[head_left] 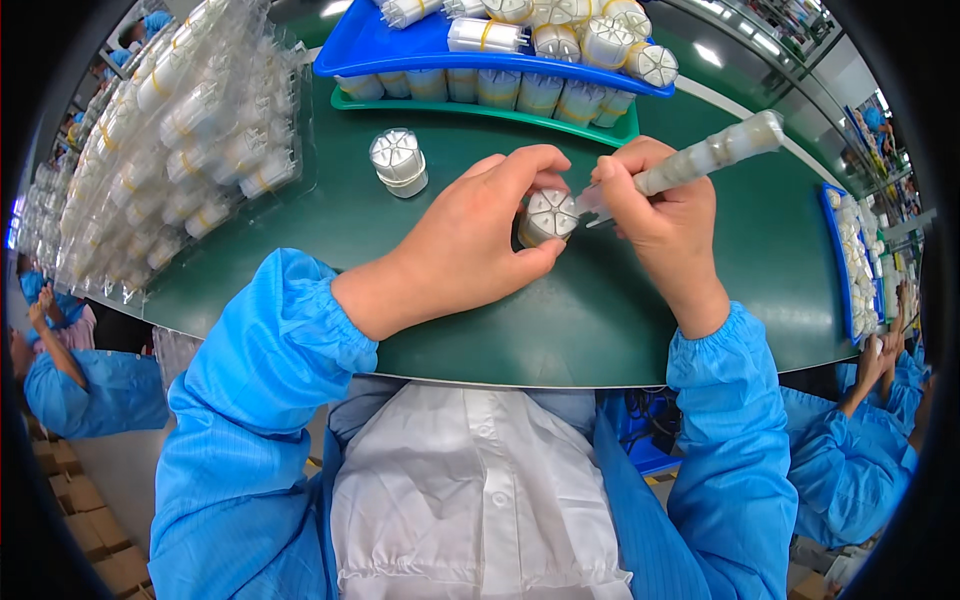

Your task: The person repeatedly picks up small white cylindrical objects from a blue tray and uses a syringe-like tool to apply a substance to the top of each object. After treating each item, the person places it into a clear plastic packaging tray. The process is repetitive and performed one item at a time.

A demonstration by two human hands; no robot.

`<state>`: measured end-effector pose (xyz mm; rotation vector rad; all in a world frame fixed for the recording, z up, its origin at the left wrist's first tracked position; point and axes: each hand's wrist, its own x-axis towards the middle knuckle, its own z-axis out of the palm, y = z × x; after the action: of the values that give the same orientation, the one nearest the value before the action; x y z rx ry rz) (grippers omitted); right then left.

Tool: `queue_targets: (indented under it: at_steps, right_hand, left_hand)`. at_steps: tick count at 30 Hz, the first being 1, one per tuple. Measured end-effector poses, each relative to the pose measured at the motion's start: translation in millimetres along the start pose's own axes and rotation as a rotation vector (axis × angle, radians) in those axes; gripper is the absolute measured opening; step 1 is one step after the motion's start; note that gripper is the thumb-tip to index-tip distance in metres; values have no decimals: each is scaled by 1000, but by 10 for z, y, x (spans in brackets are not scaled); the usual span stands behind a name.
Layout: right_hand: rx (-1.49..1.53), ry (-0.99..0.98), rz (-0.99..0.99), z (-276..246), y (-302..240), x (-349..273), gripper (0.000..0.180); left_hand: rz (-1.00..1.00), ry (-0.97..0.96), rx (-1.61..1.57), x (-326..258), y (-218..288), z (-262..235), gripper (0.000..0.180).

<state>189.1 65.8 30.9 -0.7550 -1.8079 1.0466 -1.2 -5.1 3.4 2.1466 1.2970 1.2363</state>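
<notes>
My left hand point(480, 225) curls its thumb and fingers round a short white cylinder point(551, 216) whose top is split into wedge-shaped segments. The cylinder stands upright on the green table. Gripped in my right hand point(668, 215) is a pen-like tool point(712, 153) with a thick, whitish, translucent handle slanting up to the right. Its thin tip points at the cylinder's right side; whether they touch I cannot tell. A second segmented cylinder point(397, 160), slightly tilted, stands apart beyond my left wrist.
At the back, a blue tray point(430, 58) of similar cylinders rests above a green tray point(620, 130) holding more. Clear plastic packs of cylinders point(190, 140) are piled at left. Another blue tray point(838, 262) lies at the right edge, near a co-worker's hands point(882, 360). The table's edge point(520, 384) curves before me.
</notes>
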Motion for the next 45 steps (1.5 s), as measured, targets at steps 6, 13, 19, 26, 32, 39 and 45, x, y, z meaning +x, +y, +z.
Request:
queue_targets:
  at_steps: [6,13,19,26,32,39,45]
  right_hand:
    - [-113,-64,-60,5,63,1,15]
    - [-16,-19,56,-22,31,11,18]
    - [-26,-21,59,-30,46,28,18]
    - [-53,-82,31,-18,60,28,17]
    - [-55,-67,46,-12,50,8,17]
    - [-49,-24,-3,-42,30,37,16]
    - [-82,-61,-2,-18,99,38,16]
  left_hand:
    - [61,7,27,9,-41,20,67]
    - [7,-76,141,35,-14,-34,65]
    - [-54,-43,-81,27,-5,-32,66]
    - [-23,-66,-104,36,-48,-31,66]
    - [-100,-37,88,44,2,31,62]
    - [-74,-42,-110,20,-21,17,66]
    - [-54,-77,-54,35,-66,15,70]
